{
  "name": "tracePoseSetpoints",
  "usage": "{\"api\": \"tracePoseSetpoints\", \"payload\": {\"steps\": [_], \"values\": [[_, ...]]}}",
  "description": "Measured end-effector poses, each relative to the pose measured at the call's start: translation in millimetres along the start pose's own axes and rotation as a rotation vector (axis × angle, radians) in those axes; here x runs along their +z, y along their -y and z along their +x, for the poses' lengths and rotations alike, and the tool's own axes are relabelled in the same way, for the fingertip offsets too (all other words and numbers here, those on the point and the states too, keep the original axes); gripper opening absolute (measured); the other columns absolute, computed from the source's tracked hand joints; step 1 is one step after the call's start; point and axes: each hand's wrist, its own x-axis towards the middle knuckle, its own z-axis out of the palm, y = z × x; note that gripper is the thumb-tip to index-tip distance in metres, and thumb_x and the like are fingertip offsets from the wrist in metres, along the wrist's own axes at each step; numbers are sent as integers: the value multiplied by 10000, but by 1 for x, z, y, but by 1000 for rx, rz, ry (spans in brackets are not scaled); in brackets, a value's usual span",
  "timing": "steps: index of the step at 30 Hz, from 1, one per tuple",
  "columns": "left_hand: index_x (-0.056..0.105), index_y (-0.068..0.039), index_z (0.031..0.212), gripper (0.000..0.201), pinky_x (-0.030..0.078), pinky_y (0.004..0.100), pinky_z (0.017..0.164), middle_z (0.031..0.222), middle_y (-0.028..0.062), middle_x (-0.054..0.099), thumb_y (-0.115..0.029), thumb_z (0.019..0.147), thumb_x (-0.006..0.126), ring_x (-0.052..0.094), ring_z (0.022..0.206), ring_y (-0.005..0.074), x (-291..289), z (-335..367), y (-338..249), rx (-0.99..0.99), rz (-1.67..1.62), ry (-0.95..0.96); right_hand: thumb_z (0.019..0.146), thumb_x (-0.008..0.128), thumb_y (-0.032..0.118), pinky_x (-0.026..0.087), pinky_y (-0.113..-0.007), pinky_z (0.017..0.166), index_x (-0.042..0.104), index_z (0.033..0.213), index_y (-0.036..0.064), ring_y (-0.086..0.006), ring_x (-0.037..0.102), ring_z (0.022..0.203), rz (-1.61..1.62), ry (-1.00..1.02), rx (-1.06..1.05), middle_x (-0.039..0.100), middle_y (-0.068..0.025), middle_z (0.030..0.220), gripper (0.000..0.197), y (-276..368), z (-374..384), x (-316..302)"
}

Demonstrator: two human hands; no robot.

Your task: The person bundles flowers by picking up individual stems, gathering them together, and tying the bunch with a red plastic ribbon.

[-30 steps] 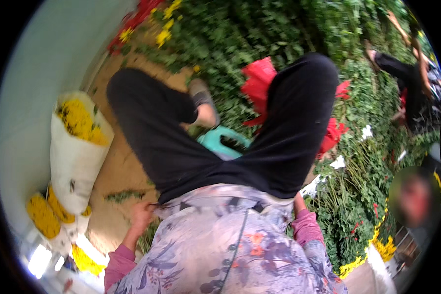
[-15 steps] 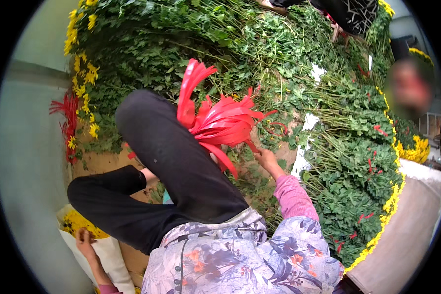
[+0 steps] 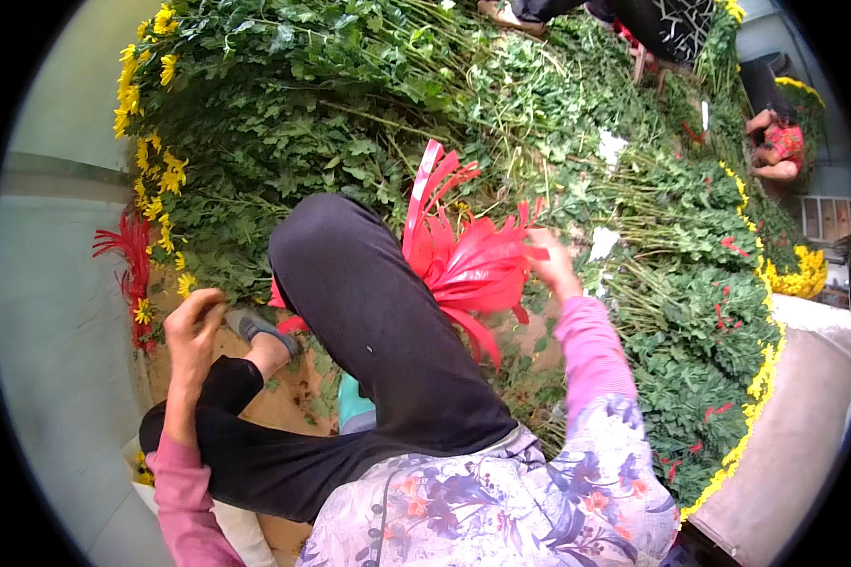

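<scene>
A bundle of shiny red plastic strips (image 3: 477, 274) rests against my raised right knee (image 3: 340, 246), in black trousers. At the bundle's right edge, my right hand (image 3: 554, 260) is closed with its fingertips on a red strip; part of its grip is hidden. My left hand (image 3: 195, 326) is lifted beside my left leg, its fingers loosely bent and a little apart, with nothing visible in them. Close by stands my shoe (image 3: 260, 331). Below my left forearm, a pale bag (image 3: 241, 534) is partly covered, with yellow flowers showing at its opening.
Leafy green stems (image 3: 331, 123) lie heaped ahead; yellow flower heads (image 3: 165, 175) edge the left pile. More bunches (image 3: 690, 321), with red ties, line the right side. Red strips (image 3: 130, 255) hang by the left wall. Other people (image 3: 777, 142) are at the far right and top.
My left hand has risen from beside the bag to near the shoe. My right hand has moved up and right along the red bundle. My knee and the bundle have shifted right in view.
</scene>
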Motion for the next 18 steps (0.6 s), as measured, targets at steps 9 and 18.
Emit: {"api": "tracePoseSetpoints", "payload": {"steps": [9,18], "values": [[626,6,1013,229,505,383,738,912,172,657,-55,794,653,645,832,320,21,-6,-4,-26,69,448,874,540,264,491,-473,799,655,1002,49,-392,632,935,162,243,-31,662,-225,989,275,2,-92,109],[646,-51,1072,321,530,425,801,963,168,682,-212,795,632,655,933,343,25,22,40,196,231,362,879,582,140,506,-369,620,652,1085,25,-236,640,710,1144,267,726,671,-112,786,245,-147,57,-127]]}}
